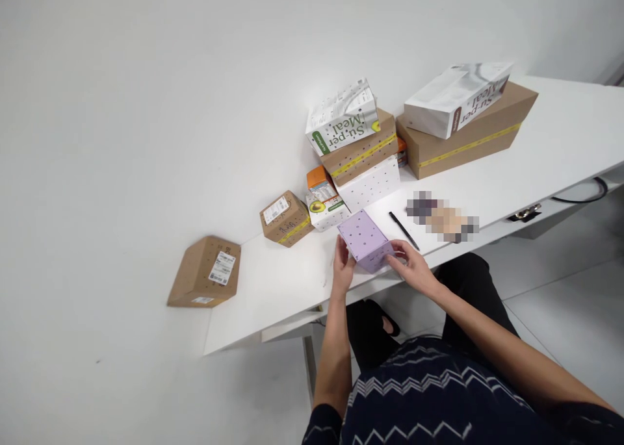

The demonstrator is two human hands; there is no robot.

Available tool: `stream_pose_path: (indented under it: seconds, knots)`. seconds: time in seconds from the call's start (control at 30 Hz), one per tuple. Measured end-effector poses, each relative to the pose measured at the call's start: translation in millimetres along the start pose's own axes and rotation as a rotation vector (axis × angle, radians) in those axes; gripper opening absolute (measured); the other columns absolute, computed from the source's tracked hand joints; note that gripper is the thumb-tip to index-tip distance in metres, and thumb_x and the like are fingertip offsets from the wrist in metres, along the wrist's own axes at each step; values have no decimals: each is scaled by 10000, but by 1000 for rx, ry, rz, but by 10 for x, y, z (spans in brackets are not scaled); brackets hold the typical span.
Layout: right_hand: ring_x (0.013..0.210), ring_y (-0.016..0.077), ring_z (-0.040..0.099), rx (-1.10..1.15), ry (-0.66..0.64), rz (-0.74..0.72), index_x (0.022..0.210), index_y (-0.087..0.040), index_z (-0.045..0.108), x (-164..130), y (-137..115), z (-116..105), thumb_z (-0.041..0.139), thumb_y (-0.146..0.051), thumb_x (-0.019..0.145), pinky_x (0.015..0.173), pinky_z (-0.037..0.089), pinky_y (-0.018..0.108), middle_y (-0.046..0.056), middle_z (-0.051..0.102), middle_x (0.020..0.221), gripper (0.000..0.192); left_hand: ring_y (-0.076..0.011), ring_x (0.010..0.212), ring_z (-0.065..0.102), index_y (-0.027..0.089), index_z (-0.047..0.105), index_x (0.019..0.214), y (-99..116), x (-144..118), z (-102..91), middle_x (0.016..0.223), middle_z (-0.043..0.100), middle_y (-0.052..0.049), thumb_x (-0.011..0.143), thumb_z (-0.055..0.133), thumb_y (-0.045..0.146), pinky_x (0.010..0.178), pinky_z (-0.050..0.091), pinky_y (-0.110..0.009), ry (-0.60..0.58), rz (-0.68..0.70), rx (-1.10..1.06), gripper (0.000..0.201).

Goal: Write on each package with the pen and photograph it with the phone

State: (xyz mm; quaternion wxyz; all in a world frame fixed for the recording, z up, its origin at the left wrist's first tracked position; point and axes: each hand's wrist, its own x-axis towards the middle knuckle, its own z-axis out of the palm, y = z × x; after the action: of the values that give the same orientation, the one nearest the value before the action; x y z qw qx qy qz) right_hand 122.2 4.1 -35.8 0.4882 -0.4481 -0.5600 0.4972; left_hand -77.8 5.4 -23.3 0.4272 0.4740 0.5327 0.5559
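A small lilac box (366, 240) dotted with dark spots sits on the near edge of the white table (560, 139), right in front of the seated person. The left hand (343, 267) is pressed flat against the box's left side, fingers together and pointing up. The right hand (412, 264) cups the right near corner, fingers loosely curled around it, so the box is clasped between both palms.

Just beyond the box lies a thin black pen (403, 230), on the tabletop and apart from the right hand. Behind the box stands a white carton with an avocado picture (325, 212), touching a white dotted box (371, 184). On top of that rests a brown box with yellow tape (363, 151), and a white "Su-per Meal" bag (344, 115) leans on it. Further right, a large brown box (468, 136) carries a second such bag (455, 97).

To the left, a small brown labelled parcel (285, 218) sits at the table's far corner, and another brown parcel (205, 273) lies well apart, off the table.
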Motion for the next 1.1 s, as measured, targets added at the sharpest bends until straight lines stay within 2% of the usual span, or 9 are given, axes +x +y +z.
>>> stream_pose_path:
  seconds: [0.1,0.27,0.43,0.57,0.67,0.73,0.87,0.97,1.1]
  knots:
    - [917,209,619,40,106,41,1005,-212,579,35,-60,37,577,-502,828,882,496,395,70,665,995,340,-252,1261,496,217,529,1254,85,37,44,1316,553,-127,746,715,433,1060,384,-387,-35,11,20,582]
    - [792,201,645,107,148,155,1050,-209,552,210,-146,73,504,-529,858,700,515,343,81,695,966,377,-208,1000,609,190,539,1233,235,-162,53,1107,623,-113,778,682,454,884,483,-336,115,43,133,545]
    - [900,247,647,-229,94,163,1068,-205,632,393,-81,152,426,-391,890,835,488,413,100,700,1025,330,-161,763,565,168,641,1134,206,-279,66,965,609,-75,755,682,499,712,476,-293,349,-47,318,505]
    - [997,274,616,-458,-32,17,943,-219,714,527,-37,133,377,-284,910,924,441,425,111,694,1000,345,-167,775,555,146,639,1161,114,-267,126,937,571,-76,777,642,527,725,477,-302,392,-14,370,541]
    - [994,281,600,-645,-61,-3,952,-187,726,587,-76,25,429,-238,905,935,424,414,138,666,979,305,-159,765,556,145,618,1208,80,-258,165,964,574,-84,782,625,547,717,480,-295,366,-26,364,586]
    - [1013,289,585,-830,-61,33,1017,-146,703,603,-124,-75,449,-233,911,895,438,395,167,631,1028,288,-167,818,576,144,603,1234,68,-262,161,1025,597,-103,797,598,565,753,482,-294,366,-63,351,607]
    - [1046,327,571,-1110,-38,228,1145,-55,597,620,-186,-235,512,-324,911,810,458,373,225,563,1129,367,-196,948,601,119,565,1280,32,-285,64,1127,622,-140,872,447,596,833,483,-316,381,-161,318,638]
    - [1063,330,576,-1117,-92,292,1141,-43,571,648,-176,-259,504,-289,917,807,453,367,239,562,1150,339,-207,923,611,113,580,1255,-4,-308,-20,1063,643,-134,905,351,593,825,485,-342,355,-213,396,638]
    - [1077,317,589,-1008,-106,286,1052,-64,584,659,-145,-228,443,-198,928,825,450,373,246,607,1120,230,-242,1042,596,123,656,1105,-55,-340,-52,1078,661,-143,921,315,578,929,442,-377,280,-223,471,598]
